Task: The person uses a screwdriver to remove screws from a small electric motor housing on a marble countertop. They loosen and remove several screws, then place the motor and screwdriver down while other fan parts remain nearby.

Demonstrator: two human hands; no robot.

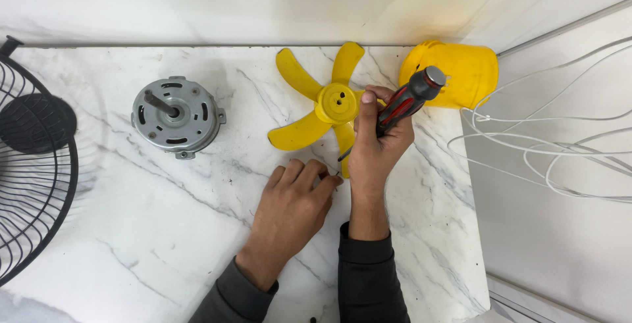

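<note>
We look down on a white marble counter [164, 231] with grey veining. Our right hand [376, 139] sits just right of centre, its grip clamped around a screwdriver [401, 104] with a red and black handle. The handle's grey cap points toward 2 o'clock, and the thin shaft slants down toward 7 o'clock, its tip close to the fingertips of our left hand [293, 195]. That left hand lies palm down on the counter at about 7 o'clock from the right one, fingers curled together at the tips as if pinching something very small; we cannot tell what it is, or whether anything is truly held there.

Directly at 11 o'clock from the right hand lies a yellow fan blade [322, 102], flat on the counter, its round hub showing two small holes. The right thumb rests against one of its lobes. At 2 o'clock from the right hand, a yellow plastic housing [461, 73] lies on its side near the counter's far right corner, just behind the screwdriver's cap.

Well apart, at 9 o'clock, a grey metal motor [176, 116] stands with its shaft up. At the far left edge is a black wire fan guard [33, 165]. White cables [546, 145] loop over the lower surface at 3 o'clock.
</note>
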